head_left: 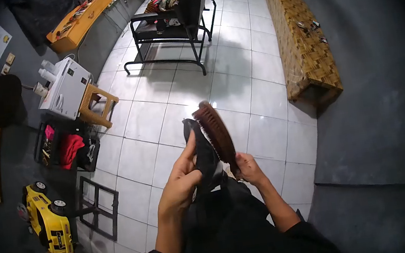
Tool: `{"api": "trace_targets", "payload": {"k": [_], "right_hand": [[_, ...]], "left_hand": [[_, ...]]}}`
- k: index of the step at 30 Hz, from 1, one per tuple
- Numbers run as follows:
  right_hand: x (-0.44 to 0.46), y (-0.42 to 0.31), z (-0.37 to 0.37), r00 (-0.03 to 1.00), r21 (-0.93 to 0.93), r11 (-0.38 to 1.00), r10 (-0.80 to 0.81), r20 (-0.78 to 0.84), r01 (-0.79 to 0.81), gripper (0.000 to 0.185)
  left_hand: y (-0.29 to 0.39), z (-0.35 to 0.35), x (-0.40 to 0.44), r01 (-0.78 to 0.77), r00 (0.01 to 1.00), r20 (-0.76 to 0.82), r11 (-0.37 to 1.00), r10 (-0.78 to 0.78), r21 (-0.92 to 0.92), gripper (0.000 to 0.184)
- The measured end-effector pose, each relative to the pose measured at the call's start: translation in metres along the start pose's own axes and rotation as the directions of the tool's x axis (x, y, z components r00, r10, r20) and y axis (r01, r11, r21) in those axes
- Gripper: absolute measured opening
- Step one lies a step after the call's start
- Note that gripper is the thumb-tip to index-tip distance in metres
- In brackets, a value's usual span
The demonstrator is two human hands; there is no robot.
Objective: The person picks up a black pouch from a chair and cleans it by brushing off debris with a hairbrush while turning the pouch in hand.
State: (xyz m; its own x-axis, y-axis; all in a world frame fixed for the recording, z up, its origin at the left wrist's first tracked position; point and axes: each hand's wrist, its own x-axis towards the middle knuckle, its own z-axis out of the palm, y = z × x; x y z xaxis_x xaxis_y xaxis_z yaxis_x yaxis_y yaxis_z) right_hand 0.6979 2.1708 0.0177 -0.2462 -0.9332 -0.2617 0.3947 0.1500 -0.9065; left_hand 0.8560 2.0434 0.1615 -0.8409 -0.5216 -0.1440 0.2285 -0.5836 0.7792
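Note:
My left hand (182, 183) is wrapped round a black cloth item (206, 159), its thumb pointing up along the near face. What the item is exactly I cannot make out. The lower end of a brown brush (217, 132) is gripped in my right hand (250, 170). The brush stands upright with its bristles facing left, against or very close to the right side of the black item. Both hands are in front of my body, over the tiled floor.
Ahead stands a black metal-framed chair (169, 26) piled with cloth. A long patterned bench (303, 36) runs along the right wall. At the left are a wicker stool (98, 105), a white cabinet (67, 88), a black frame (98, 207) and a yellow toy car (48, 218).

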Motion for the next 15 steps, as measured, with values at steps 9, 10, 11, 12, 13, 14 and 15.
{"api": "trace_targets", "payload": {"k": [9, 10, 11, 12, 13, 14, 15], "right_hand": [[0.028, 0.100, -0.063, 0.979, -0.691, 0.695, 0.169, -0.111, -0.198, 0.049], [0.022, 0.127, -0.077, 0.952, -0.726, 0.624, 0.265, -0.152, -0.289, 0.054], [0.012, 0.148, -0.090, 0.936, -0.845, 0.425, 0.272, -0.223, -0.325, 0.056], [0.004, 0.162, -0.098, 0.920, -0.914, 0.205, 0.262, -0.293, -0.349, 0.058], [-0.003, 0.169, -0.102, 0.896, -0.902, 0.175, 0.289, -0.336, -0.395, 0.059], [-0.007, 0.175, -0.105, 0.870, -0.886, 0.144, 0.315, -0.381, -0.440, 0.059], [-0.009, 0.175, -0.106, 0.840, -0.867, 0.112, 0.337, -0.426, -0.485, 0.060]], "left_hand": [[0.006, -0.006, -0.010, -0.071, 0.997, 0.008, 0.993, 0.072, -0.090, 0.087], [0.004, -0.012, -0.011, -0.074, 0.995, 0.050, 0.990, 0.080, -0.117, 0.087], [0.004, -0.016, -0.010, -0.080, 0.991, 0.093, 0.986, 0.094, -0.144, 0.087], [0.006, -0.014, -0.010, -0.072, 0.994, 0.072, 0.988, 0.083, -0.140, 0.087], [0.007, -0.009, -0.012, -0.061, 0.996, 0.050, 0.989, 0.068, -0.137, 0.088], [0.009, -0.005, -0.014, -0.049, 0.998, 0.030, 0.990, 0.053, -0.135, 0.088], [0.012, -0.002, -0.014, -0.015, 1.000, -0.005, 0.982, 0.014, -0.188, 0.087]]}}
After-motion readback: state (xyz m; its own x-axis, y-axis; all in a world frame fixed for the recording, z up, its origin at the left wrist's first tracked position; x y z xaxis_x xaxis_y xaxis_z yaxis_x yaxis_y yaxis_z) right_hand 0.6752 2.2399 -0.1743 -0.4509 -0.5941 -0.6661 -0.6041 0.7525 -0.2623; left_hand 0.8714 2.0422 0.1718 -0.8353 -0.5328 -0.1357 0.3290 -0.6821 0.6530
